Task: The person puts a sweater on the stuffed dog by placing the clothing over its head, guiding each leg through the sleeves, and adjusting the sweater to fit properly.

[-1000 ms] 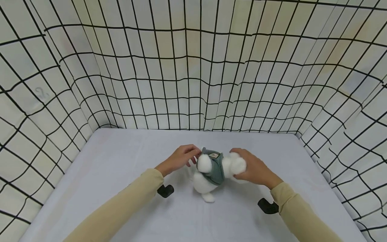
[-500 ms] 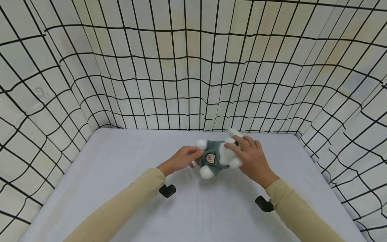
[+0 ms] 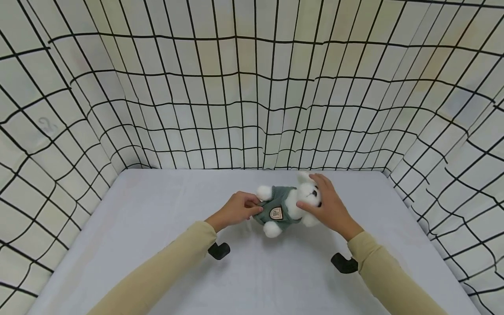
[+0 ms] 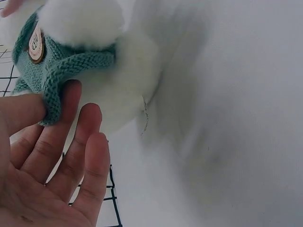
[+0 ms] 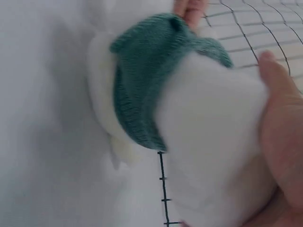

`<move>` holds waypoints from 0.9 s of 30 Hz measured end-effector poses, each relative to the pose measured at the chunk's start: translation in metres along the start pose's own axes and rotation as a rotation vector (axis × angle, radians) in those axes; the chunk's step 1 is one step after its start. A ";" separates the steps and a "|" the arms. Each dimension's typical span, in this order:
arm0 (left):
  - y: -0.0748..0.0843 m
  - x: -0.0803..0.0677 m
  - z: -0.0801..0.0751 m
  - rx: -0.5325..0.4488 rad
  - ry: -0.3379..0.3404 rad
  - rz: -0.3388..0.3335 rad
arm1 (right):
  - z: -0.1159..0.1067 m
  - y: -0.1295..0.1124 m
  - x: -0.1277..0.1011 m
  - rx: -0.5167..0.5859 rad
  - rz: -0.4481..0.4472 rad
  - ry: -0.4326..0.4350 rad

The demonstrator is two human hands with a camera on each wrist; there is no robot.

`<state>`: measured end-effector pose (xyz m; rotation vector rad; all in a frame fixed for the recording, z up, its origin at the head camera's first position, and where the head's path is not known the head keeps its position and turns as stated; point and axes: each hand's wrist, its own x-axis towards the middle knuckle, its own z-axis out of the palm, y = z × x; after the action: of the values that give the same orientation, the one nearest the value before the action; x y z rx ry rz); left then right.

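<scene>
From the head view, the plush toy (image 3: 289, 206) lies near the table's (image 3: 157, 245) far edge, close to the grid wall (image 3: 252, 109). Your right hand (image 3: 328, 205) cups its white head.

Left wrist view: your left hand (image 4: 45, 156) pinches the green sweater (image 4: 57, 71) hem.

Right wrist view: your palm wraps the fluffy head, which blocks your fingers.

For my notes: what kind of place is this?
Probably a small recording booth, not a home: grid-lined walls enclose a plain grey table, with only a plush toy on it.
</scene>
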<state>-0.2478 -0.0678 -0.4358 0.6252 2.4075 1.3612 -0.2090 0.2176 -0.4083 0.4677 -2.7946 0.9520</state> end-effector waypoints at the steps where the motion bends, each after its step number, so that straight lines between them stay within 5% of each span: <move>1: 0.000 0.000 0.000 0.002 -0.002 -0.002 | -0.002 0.002 0.000 0.025 0.044 -0.029; 3: 0.001 -0.001 0.000 -0.001 -0.004 -0.006 | -0.006 0.005 -0.002 0.052 0.105 -0.094; 7: 0.003 -0.003 0.000 -0.021 0.017 -0.034 | -0.010 0.006 -0.006 0.059 0.092 -0.159; 14: 0.010 -0.005 -0.002 -0.093 0.181 -0.078 | 0.005 -0.005 -0.008 -0.024 -0.013 0.077; 18: 0.009 -0.004 -0.002 -0.175 0.149 -0.063 | 0.018 -0.010 -0.006 -0.013 -0.077 0.156; 21: 0.007 -0.002 -0.001 -0.196 0.126 -0.056 | 0.027 -0.013 -0.005 0.007 -0.108 0.106; 27: -0.002 0.000 -0.004 -0.136 0.173 -0.041 | 0.031 -0.012 -0.003 0.107 -0.091 -0.130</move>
<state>-0.2497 -0.0718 -0.4353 0.4366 2.4164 1.6049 -0.2036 0.1900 -0.4263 0.6900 -2.8170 1.0918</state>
